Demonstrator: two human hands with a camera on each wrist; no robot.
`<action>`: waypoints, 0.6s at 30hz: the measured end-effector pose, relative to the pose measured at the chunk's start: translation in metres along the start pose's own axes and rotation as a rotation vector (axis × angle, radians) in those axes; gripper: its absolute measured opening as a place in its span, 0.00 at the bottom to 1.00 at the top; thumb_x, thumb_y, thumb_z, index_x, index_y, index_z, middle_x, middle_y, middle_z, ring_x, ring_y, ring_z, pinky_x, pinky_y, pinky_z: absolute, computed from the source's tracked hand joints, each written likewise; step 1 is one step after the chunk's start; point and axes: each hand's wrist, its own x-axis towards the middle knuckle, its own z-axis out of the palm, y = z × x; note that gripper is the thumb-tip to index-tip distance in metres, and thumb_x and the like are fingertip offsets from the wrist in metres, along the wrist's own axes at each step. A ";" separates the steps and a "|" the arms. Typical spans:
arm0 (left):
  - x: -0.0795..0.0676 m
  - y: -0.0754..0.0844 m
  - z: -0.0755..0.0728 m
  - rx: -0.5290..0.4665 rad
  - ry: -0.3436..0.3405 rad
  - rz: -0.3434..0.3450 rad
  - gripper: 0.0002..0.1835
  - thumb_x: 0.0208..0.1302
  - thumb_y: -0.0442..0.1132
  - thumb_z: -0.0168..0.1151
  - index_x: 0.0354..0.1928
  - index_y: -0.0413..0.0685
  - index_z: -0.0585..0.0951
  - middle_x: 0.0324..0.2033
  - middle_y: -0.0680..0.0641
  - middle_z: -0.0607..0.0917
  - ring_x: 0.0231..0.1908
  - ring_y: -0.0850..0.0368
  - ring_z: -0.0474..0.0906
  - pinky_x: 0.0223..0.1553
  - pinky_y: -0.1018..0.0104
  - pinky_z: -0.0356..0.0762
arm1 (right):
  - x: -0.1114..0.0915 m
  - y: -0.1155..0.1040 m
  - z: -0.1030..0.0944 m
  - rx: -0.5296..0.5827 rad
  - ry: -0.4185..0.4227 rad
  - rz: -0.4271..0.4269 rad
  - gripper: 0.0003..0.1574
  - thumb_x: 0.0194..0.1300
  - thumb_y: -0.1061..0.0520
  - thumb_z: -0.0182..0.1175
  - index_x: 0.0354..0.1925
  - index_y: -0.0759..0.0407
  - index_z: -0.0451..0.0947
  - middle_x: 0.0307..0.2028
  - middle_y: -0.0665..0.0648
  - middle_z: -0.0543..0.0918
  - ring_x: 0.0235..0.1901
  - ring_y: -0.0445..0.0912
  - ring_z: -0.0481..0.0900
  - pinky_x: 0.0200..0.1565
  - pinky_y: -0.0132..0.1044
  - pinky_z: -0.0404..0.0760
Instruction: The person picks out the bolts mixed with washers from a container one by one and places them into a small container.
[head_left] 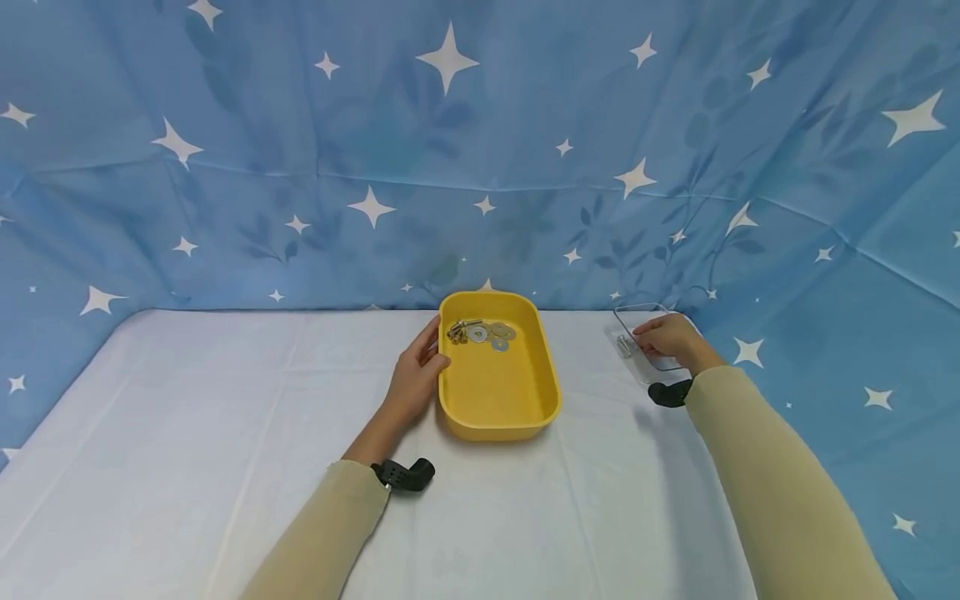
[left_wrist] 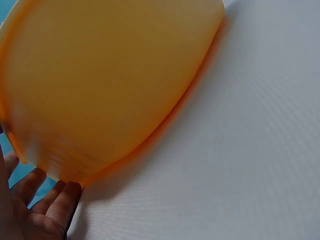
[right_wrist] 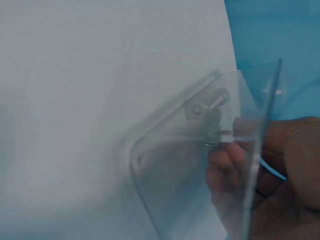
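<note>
My left hand (head_left: 415,375) holds the yellow tray (head_left: 498,392) by its left side, thumb at the rim and fingers along the outer wall. At the tray's far end lie several small bolts (head_left: 457,332) and flat washers (head_left: 477,334). Over to the right, my right hand (head_left: 663,336) reaches into a clear plastic box (right_wrist: 172,165). Its thumb and curled fingers pinch a small metal bolt (right_wrist: 212,136), seen blurred through the plastic. Other metal pieces (right_wrist: 210,102) lie beside the fingertips inside the box; their exact kind is unclear.
A white cloth (head_left: 187,433) covers the table. Behind it and along the right hangs a blue curtain (head_left: 337,125) with white stars, close behind the tray and the box. The box's clear wall (right_wrist: 255,165) stands up beside the right hand.
</note>
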 end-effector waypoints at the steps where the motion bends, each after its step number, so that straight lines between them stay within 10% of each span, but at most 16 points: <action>1: 0.000 0.000 0.000 -0.002 0.000 0.002 0.39 0.67 0.36 0.52 0.79 0.62 0.58 0.77 0.48 0.64 0.74 0.48 0.66 0.76 0.54 0.64 | -0.001 -0.001 -0.002 -0.013 -0.007 -0.014 0.28 0.75 0.57 0.52 0.65 0.73 0.72 0.46 0.60 0.82 0.47 0.50 0.80 0.55 0.44 0.85; 9: 0.000 0.000 -0.001 0.004 0.001 -0.004 0.39 0.67 0.37 0.52 0.79 0.63 0.58 0.77 0.49 0.64 0.74 0.48 0.66 0.76 0.54 0.64 | -0.015 -0.030 -0.016 -0.047 0.064 -0.147 0.31 0.77 0.54 0.49 0.69 0.74 0.67 0.62 0.76 0.75 0.60 0.65 0.76 0.64 0.55 0.79; 18: -0.002 0.003 -0.001 0.009 -0.008 -0.001 0.39 0.67 0.36 0.52 0.80 0.63 0.57 0.77 0.49 0.64 0.75 0.48 0.65 0.76 0.53 0.64 | -0.040 -0.090 -0.013 0.013 0.089 -0.251 0.32 0.77 0.51 0.51 0.71 0.66 0.67 0.66 0.72 0.75 0.63 0.62 0.77 0.63 0.47 0.81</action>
